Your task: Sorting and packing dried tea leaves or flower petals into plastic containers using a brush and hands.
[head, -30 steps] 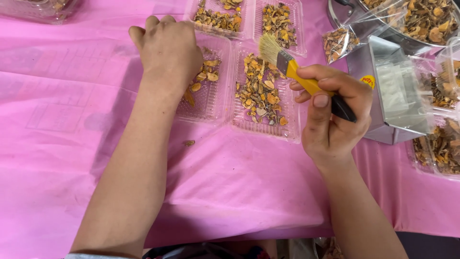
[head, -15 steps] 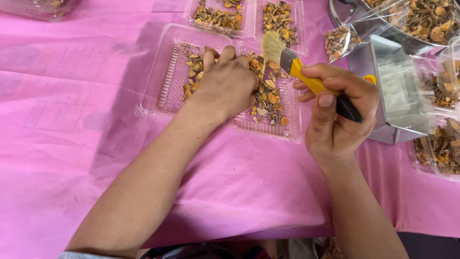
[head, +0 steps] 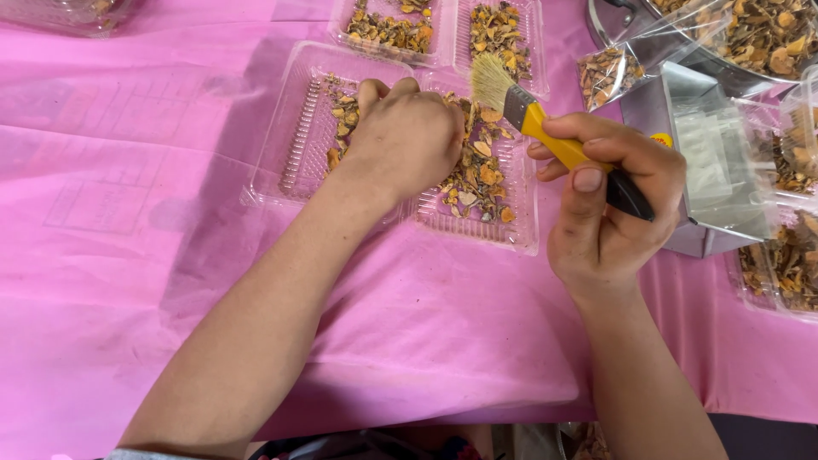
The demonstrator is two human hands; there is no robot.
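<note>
My left hand (head: 407, 136) rests knuckles-up on an open clear plastic clamshell tray (head: 294, 145) that holds dried orange-brown slices (head: 477, 175). Its fingers curl down into the slices near the hinge; whether they grip any is hidden. My right hand (head: 609, 200) holds a paintbrush (head: 532, 115) with a yellow and black handle and pale bristles. The bristles point up-left over the tray's right half, just above the slices.
A pink cloth (head: 128, 255) covers the table. A second clamshell tray of slices (head: 443, 30) lies behind. A metal box-shaped device (head: 682, 153), clear bags of slices (head: 609, 72) and a metal bowl of slices (head: 750, 34) crowd the right side.
My left hand came back from the far side and pulled the clamshell's left half open, then settled on the slices. The right hand with the brush barely moved.
</note>
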